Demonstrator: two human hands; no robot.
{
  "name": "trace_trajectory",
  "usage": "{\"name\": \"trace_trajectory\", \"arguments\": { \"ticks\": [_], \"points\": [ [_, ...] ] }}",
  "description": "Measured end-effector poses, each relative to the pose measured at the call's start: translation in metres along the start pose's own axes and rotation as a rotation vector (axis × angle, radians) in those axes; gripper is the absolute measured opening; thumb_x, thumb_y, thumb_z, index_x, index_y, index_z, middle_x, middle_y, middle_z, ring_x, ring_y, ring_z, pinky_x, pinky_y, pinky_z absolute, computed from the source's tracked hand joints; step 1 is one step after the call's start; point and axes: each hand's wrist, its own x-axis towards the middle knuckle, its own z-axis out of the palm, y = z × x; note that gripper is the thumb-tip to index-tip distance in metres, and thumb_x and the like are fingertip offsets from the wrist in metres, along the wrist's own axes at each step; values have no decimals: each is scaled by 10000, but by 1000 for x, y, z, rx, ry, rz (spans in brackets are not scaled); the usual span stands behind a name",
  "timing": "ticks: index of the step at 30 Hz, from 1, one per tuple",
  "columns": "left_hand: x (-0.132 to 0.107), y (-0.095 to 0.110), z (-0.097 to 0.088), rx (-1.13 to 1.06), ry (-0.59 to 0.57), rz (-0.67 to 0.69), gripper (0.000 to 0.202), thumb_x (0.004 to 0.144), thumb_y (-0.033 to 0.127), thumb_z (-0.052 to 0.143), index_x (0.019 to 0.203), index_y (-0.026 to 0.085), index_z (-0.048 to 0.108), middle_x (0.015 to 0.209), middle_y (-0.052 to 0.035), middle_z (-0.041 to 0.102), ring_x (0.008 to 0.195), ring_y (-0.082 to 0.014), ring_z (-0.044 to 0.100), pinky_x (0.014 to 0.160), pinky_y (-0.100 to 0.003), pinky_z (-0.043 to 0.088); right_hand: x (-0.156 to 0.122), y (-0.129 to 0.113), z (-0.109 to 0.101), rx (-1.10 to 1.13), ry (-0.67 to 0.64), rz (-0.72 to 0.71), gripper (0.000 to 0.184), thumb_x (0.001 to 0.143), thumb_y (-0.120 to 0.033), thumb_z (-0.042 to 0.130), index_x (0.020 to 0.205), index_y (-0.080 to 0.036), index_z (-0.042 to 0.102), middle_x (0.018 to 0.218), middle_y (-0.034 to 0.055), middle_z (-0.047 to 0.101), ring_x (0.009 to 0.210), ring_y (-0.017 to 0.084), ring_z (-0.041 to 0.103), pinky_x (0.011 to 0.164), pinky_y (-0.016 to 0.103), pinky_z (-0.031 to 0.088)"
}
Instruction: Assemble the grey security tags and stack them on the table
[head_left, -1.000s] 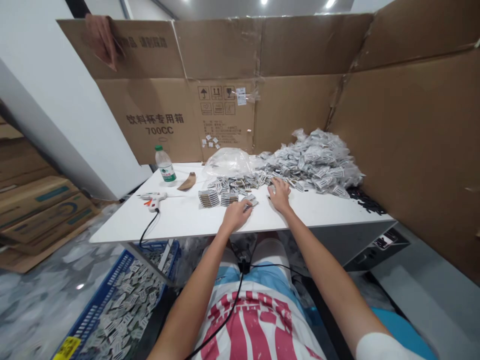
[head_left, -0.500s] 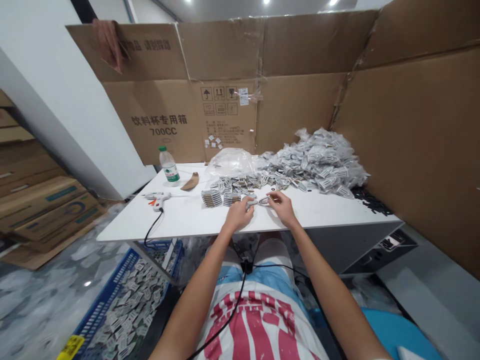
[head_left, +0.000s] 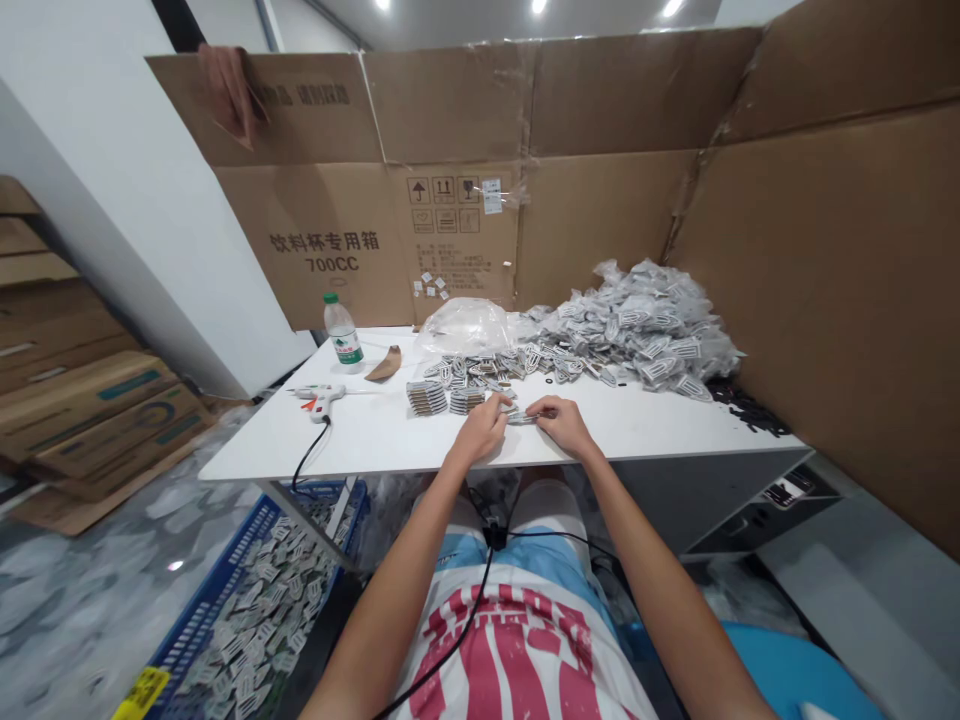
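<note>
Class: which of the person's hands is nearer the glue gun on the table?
Left. The left hand sits right of the glue gun; the right hand lies farther right, beyond it. Both pinch one packet.

Your head cam was the only view: it looked forward and down from above your lap, close over the white table (head_left: pixel 375 440), facing the cardboard wall (head_left: pixel 600 200).

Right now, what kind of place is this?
Probably an assembly workshop: left hand and right hand hold a small piece at a white table, beside a heap of bagged pieces and cardboard walls.
</note>
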Motion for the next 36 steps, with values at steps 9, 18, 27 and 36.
{"name": "trace_trajectory", "arguments": {
  "ticks": [9, 18, 27, 36],
  "points": [
    [5, -8, 5, -112, -2, 80, 414, 1013, 192, 427, 1406, 180, 555, 1103, -83, 753, 1025, -216, 704, 991, -340, 510, 1, -11, -1, -156, -96, -68, 319, 841, -124, 579, 878, -282, 853, 1083, 49, 820, 1083, 269, 711, 1026, 449, 539],
    [1, 2, 2, -125, -4, 110, 389, 1092, 239, 369, 1430, 211, 559, 1427, -115, 695, 1331, -221, 653, 1125, -369, 488, -2, -16, -1, -5, -18, -57, 200, 918, -320, 649, 992, -264, 826, 1016, 75, 793, 1012, 264, 695, 847, 384, 566],
    [0, 3, -2, -44, -70, 80, 282, 1087, 405, 493, 1137, 228, 707, 1063, -66, 795, 998, -224, 743, 929, -306, 524, -4, -25, 0, 102, -54, -41, 267, 922, -486, 760, 1046, -259, 829, 1029, 78, 790, 945, 254, 710, 797, 365, 559],
    [1, 2, -1, -40, -78, 74, 288, 1086, 438, 512, 1108, 232, 711, 1041, -55, 785, 973, -212, 733, 877, -278, 508, -3, -23, 0, 163, -55, -34, 246, 925, -491, 758, 931, -251, 814, 954, 61, 779, 892, 244, 695, 788, 364, 544]
  ]
}}
